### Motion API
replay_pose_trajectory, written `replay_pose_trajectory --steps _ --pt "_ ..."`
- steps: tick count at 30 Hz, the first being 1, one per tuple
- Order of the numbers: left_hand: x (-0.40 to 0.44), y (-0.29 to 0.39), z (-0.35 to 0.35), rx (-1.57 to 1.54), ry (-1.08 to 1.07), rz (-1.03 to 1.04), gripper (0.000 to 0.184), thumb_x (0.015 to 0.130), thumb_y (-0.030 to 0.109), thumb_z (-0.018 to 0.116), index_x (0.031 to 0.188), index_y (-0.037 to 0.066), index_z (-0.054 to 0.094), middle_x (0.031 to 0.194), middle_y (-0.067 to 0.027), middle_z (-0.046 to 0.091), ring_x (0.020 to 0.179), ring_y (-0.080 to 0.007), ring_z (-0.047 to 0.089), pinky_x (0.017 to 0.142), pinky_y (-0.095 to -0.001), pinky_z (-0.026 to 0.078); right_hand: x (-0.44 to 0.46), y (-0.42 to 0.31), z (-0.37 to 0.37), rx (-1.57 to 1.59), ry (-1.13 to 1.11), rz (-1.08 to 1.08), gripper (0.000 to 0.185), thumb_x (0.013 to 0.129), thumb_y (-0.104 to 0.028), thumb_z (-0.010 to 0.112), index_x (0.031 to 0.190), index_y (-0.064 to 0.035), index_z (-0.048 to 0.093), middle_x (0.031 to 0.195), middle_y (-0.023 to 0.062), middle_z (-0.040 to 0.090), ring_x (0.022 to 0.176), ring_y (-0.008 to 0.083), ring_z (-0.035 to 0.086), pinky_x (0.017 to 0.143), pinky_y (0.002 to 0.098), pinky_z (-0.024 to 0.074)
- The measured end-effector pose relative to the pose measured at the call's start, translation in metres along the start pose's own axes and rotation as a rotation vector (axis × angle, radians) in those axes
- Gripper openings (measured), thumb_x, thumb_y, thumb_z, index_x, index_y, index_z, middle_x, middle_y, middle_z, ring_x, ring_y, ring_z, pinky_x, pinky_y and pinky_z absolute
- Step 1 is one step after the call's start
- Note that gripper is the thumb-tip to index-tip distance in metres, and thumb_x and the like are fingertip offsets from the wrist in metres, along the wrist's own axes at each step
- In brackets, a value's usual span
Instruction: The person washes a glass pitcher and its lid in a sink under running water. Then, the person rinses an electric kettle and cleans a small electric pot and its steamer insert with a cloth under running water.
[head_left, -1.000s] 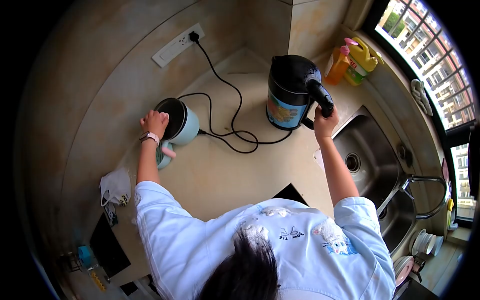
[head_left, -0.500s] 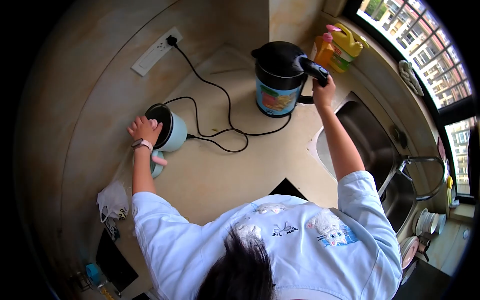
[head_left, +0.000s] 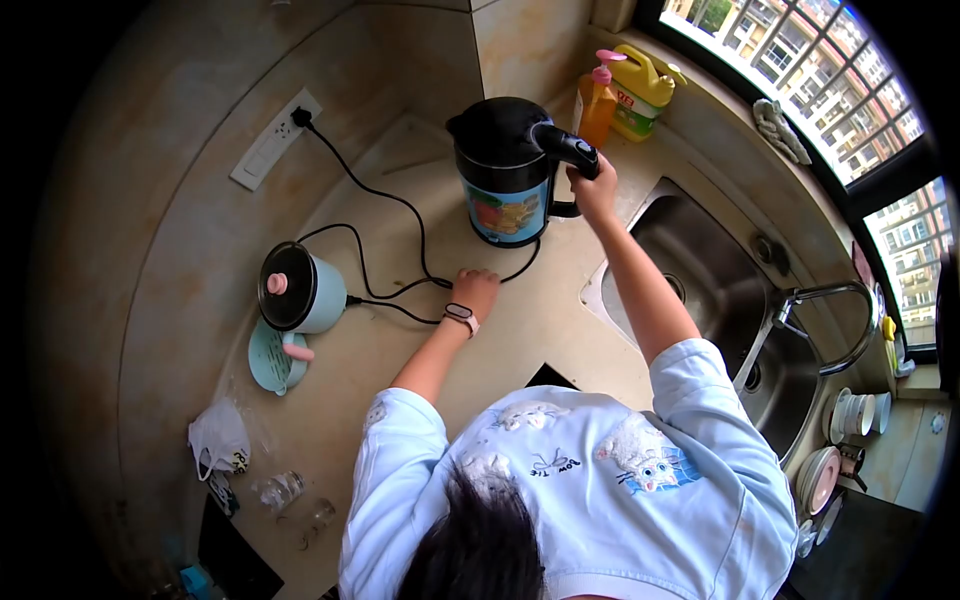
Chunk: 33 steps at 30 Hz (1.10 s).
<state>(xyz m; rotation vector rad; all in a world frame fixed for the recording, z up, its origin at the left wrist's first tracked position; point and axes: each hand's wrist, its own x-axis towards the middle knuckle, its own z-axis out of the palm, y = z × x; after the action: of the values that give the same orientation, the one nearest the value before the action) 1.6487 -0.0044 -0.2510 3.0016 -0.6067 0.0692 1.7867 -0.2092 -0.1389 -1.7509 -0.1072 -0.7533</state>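
My right hand [head_left: 595, 190] grips the black handle of a soymilk maker [head_left: 508, 205], a blue jug with a thick black head and a food picture. It stands upright on the counter. My left hand [head_left: 475, 292], fingers closed, is down on the power cord [head_left: 420, 230] where its loops cross; the fingertips are partly hidden. Farther left sits a light-blue electric pot [head_left: 322, 297], its dark lid [head_left: 284, 285] with a pink knob in place. Beneath the pot's pink handle lies a pale green strainer-like basket [head_left: 272, 358].
A wall socket [head_left: 275, 140] holds the black plug. At right are the steel sink [head_left: 690, 250] and faucet [head_left: 840, 290]. Behind the jug stand an orange pump bottle [head_left: 596, 110] and a yellow jug [head_left: 640, 95]. A white bag [head_left: 218, 440] lies lower left; stacked dishes [head_left: 852, 415] stand right.
My left hand has left the pot's lid and moved right to the cord. My right hand stays on the soymilk maker's handle. The whole view has shifted slightly.
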Motion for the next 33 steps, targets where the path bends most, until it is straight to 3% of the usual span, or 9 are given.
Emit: replay_pose_trajectory --steps 2,5,9,15,21,24,26,28,33 --pt "0.010 -0.001 0.003 0.009 -0.011 0.086 0.009 0.071 0.011 0.050 0.078 0.009 0.055 0.078 -0.0074 0.055 0.078 -0.0218 0.055 0.078 -0.0359 0.038 0.015 -0.002 -0.019 0.378 -0.574 0.285 0.013 0.066 -0.007 0.064 0.073 0.0001 0.056 0.060 0.0070 0.056 0.051 0.0122 0.051 0.051 0.0257 0.0410" --pt "0.013 0.010 0.001 -0.007 0.114 0.203 0.010 0.069 0.006 0.045 0.071 0.009 0.055 0.068 -0.0069 0.054 0.069 -0.0217 0.055 0.071 -0.0335 0.039 0.026 -0.014 -0.027 0.383 -0.851 0.370 0.015 0.065 -0.010 0.067 0.063 -0.0006 0.057 0.050 0.0028 0.052 0.044 0.0098 0.049 0.046 0.0217 0.0377" --pt "0.014 0.020 0.002 -0.026 0.172 0.271 0.007 0.068 0.007 0.046 0.067 0.009 0.052 0.067 -0.0063 0.053 0.065 -0.0209 0.054 0.066 -0.0335 0.039 0.003 -0.028 -0.020 0.423 -0.811 0.404 0.017 0.060 -0.009 0.070 0.058 -0.0003 0.056 0.051 0.0033 0.053 0.041 0.0099 0.048 0.041 0.0214 0.0367" --pt "0.012 0.052 0.015 -0.083 0.321 0.276 0.007 0.067 0.009 0.047 0.060 0.010 0.045 0.060 -0.0054 0.046 0.061 -0.0196 0.050 0.062 -0.0326 0.038 -0.060 -0.058 0.016 0.329 -0.238 0.373 0.012 0.064 -0.008 0.064 0.063 0.0021 0.057 0.051 -0.0023 0.049 0.045 0.0043 0.042 0.042 0.0206 0.0330" --pt "0.004 0.053 0.015 -0.124 0.323 0.203 0.009 0.069 0.010 0.049 0.060 0.010 0.046 0.062 -0.0047 0.047 0.062 -0.0204 0.050 0.065 -0.0339 0.039 -0.069 -0.062 0.028 0.314 -0.220 0.348 0.014 0.065 -0.009 0.064 0.060 0.0013 0.055 0.050 -0.0017 0.048 0.045 0.0046 0.041 0.042 0.0206 0.0327" --pt "0.000 0.049 0.008 -0.191 0.322 0.100 0.016 0.071 0.017 0.055 0.084 0.007 0.054 0.074 -0.0063 0.050 0.070 -0.0219 0.049 0.071 -0.0350 0.037 -0.064 -0.057 0.020 0.372 -0.339 0.359 0.015 0.065 -0.009 0.065 0.061 0.0003 0.055 0.049 -0.0016 0.048 0.043 0.0056 0.042 0.041 0.0207 0.0336" --pt "-0.003 0.051 -0.005 -0.202 0.279 -0.021 0.053 0.069 0.028 0.061 0.115 0.006 0.044 0.091 -0.0099 0.048 0.082 -0.0242 0.046 0.077 -0.0372 0.034 -0.061 -0.053 0.011 0.430 -0.444 0.358 0.015 0.065 -0.010 0.067 0.064 -0.0001 0.056 0.049 -0.0018 0.048 0.042 0.0063 0.043 0.040 0.0209 0.0339" --pt "0.000 0.054 -0.016 -0.181 0.201 -0.070 0.064 0.067 0.031 0.062 0.121 0.008 0.038 0.095 -0.0115 0.045 0.085 -0.0253 0.045 0.077 -0.0381 0.033 -0.056 -0.053 0.000 0.411 -0.637 0.376 0.022 0.064 -0.011 0.069 0.078 -0.0009 0.055 0.058 -0.0003 0.052 0.050 0.0080 0.049 0.048 0.0213 0.0395" --pt "0.013 0.060 -0.022 -0.165 0.133 -0.161 0.075 0.064 0.039 0.063 0.127 0.012 0.032 0.099 -0.0139 0.043 0.089 -0.0276 0.043 0.079 -0.0408 0.030 -0.068 -0.040 -0.011 0.380 -0.505 0.171 0.037 0.065 -0.014 0.070 0.094 -0.0025 0.050 0.083 0.0051 0.056 0.079 0.0122 0.052 0.072 0.0264 0.0398"
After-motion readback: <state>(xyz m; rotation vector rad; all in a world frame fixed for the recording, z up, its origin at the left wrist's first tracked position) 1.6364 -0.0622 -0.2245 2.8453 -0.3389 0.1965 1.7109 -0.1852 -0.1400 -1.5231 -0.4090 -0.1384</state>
